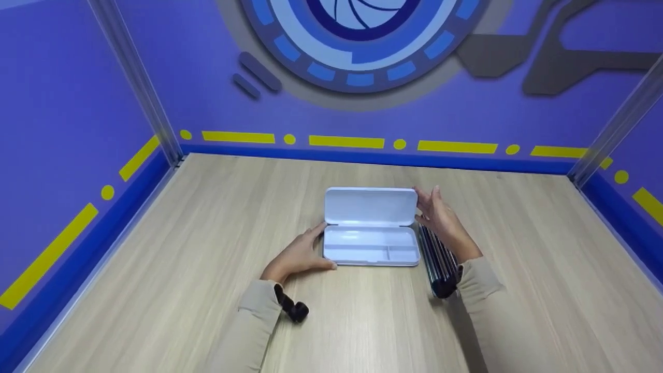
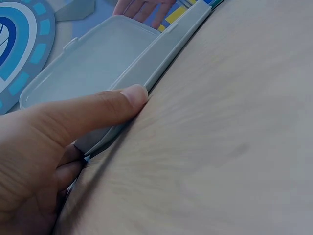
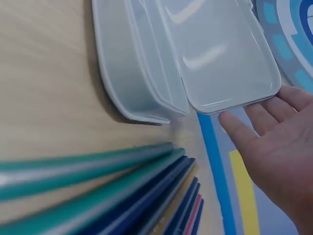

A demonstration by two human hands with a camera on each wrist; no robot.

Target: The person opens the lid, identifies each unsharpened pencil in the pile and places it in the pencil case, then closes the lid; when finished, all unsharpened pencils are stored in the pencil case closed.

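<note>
Left hand: the left hand, mid-frame left of centre, clamps the near end of the case, thumb on the front wall, fingers round the side.
Case: the pale, glossy case sits at the centre of the frame, rectangular with rounded corners; one long compartment runs along the back, with a long and a short one in front.
Lid: raised behind the base on its hinges, the lid is smooth, shallow and pale inside.
Right hand: the right hand, right of centre, has its fingers extended and apart, touching the lid's right edge.
Sticks: a row of pen-like sticks lies just right of the case; green, dark blue, yellow and pink show in the right wrist view.

Hidden at left: some left fingertips, behind the case.
Hidden at right: fingertips behind the lid; part of the sticks, under the right arm.
Blurred: marks on the yellow stick, unreadable; nearer sticks are cut off at lower left of the right wrist view.

Tabletop: the tabletop is light, grained wood, filling the lower frame.
Walls: blue-purple walls with yellow dashes and dots; a round blue emblem is cut by the top edge.
</note>
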